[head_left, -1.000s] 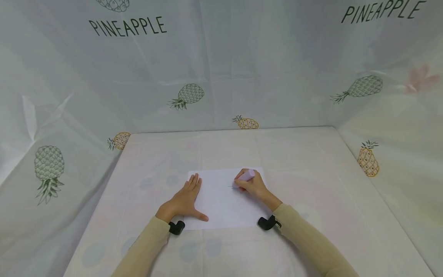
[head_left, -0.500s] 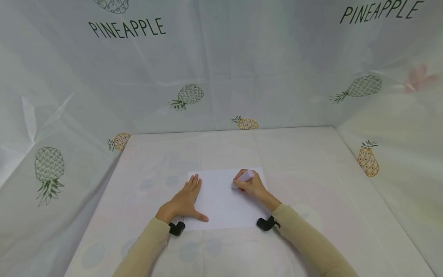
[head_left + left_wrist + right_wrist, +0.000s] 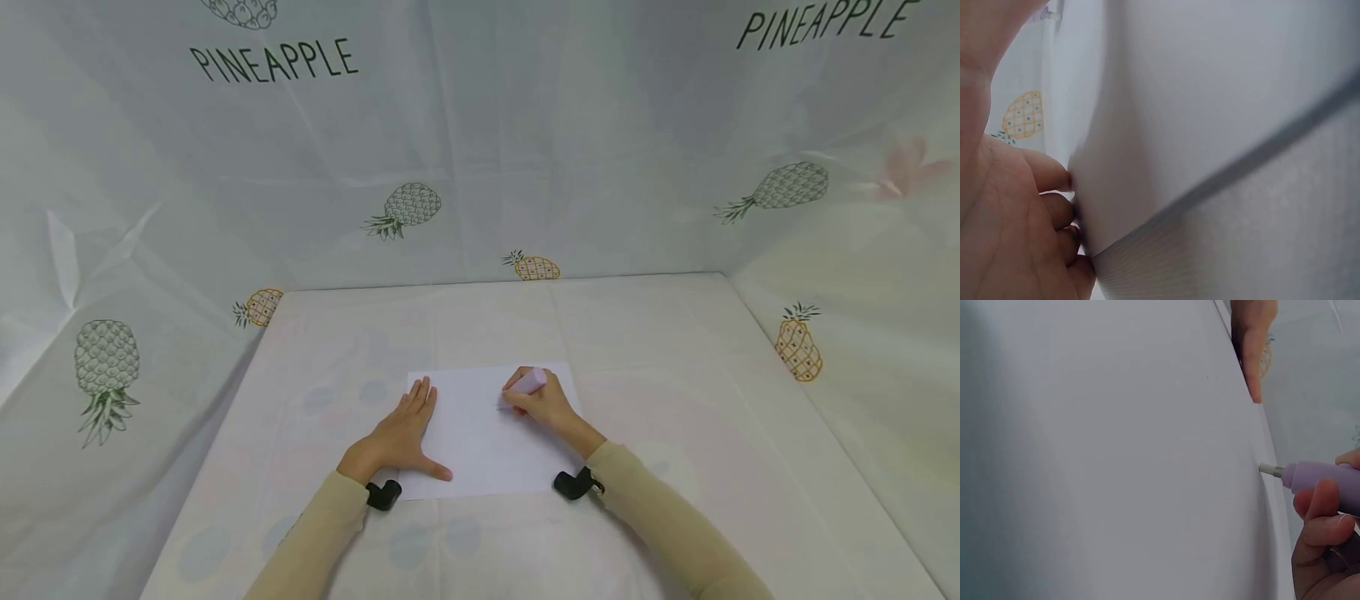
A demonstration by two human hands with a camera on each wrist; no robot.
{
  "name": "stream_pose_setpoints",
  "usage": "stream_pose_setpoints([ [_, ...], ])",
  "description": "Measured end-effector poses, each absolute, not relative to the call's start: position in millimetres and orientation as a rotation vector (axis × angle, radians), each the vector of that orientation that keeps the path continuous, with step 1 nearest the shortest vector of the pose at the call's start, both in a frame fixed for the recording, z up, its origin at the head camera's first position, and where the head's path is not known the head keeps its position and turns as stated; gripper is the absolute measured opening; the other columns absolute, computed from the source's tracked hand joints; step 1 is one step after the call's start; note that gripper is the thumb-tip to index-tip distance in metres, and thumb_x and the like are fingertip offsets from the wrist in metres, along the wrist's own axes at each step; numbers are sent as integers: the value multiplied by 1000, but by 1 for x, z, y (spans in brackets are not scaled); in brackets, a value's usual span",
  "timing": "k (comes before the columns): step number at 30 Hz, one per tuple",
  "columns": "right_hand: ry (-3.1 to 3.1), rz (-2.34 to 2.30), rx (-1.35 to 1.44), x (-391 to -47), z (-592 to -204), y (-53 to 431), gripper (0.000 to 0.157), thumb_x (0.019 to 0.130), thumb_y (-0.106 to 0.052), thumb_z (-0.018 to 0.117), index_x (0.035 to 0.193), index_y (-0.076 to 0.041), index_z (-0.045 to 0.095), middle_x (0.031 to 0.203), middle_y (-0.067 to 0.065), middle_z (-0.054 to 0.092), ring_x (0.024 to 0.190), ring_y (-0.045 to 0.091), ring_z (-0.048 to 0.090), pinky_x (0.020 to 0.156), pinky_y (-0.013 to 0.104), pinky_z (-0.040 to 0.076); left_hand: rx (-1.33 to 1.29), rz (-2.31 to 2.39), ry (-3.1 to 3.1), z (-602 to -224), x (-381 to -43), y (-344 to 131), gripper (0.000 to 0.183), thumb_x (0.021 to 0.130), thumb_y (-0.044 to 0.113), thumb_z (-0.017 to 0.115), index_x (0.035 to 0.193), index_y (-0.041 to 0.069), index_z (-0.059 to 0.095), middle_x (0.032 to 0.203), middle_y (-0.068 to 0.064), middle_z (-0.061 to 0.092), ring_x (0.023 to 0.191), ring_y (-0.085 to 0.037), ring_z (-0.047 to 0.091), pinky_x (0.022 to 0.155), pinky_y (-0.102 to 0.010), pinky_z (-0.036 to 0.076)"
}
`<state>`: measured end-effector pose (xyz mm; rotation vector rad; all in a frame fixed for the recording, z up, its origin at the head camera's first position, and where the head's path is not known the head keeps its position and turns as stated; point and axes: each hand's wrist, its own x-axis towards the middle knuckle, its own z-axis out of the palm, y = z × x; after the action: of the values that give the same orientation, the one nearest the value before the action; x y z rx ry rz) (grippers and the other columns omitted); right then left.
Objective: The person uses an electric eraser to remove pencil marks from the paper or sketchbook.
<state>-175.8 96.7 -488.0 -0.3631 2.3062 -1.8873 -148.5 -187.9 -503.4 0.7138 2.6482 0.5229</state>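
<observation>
A white sheet of paper (image 3: 480, 458) lies on the covered table. My left hand (image 3: 403, 435) rests spread over its left edge, thumb stretched out on the sheet and fingers pointing away. In the left wrist view, the fingertips (image 3: 1082, 275) are down at the paper's edge. My right hand (image 3: 546, 402) grips a lilac electric eraser (image 3: 528, 382) like a pen, its body slanting up to the right. In the right wrist view, the eraser's pale tip, held in a metal collar, meets the paper's surface. A faint short line (image 3: 502, 408) shows by the right fingertips.
A pale cloth with faint dots covers the table (image 3: 637, 333). White curtains (image 3: 480, 150) printed with pineapples rise at the back and both sides. A black wrist camera (image 3: 384, 495) sits at my left wrist, another black camera (image 3: 574, 484) at my right.
My right hand and the electric eraser have shifted slightly left over the paper. Less of the thin line shows left of the fingers. My left hand has stayed in place.
</observation>
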Motion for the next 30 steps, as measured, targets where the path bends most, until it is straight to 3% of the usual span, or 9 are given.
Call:
stream_pose_setpoints([
  [16, 2359, -1905, -351, -191, -527, 110, 8, 85, 1, 73, 85, 6, 66, 65, 5, 61, 53, 14, 57, 50, 24, 49, 692, 498, 2651, -504, -148, -187, 142, 62, 71, 82, 157, -4, 7, 164, -22, -7, 150, -36, -7, 120, -51, 10],
  [30, 2293, -1913, -365, -181, -497, 106, 8, 85, 8, 69, 86, 13, 63, 64, 6, 61, 54, 17, 57, 51, 23, 48, 690, 499, 2650, -505, -150, -187, 143, 62, 72, 82, 157, -4, 7, 164, -22, -7, 150, -35, -7, 120, -51, 8],
])
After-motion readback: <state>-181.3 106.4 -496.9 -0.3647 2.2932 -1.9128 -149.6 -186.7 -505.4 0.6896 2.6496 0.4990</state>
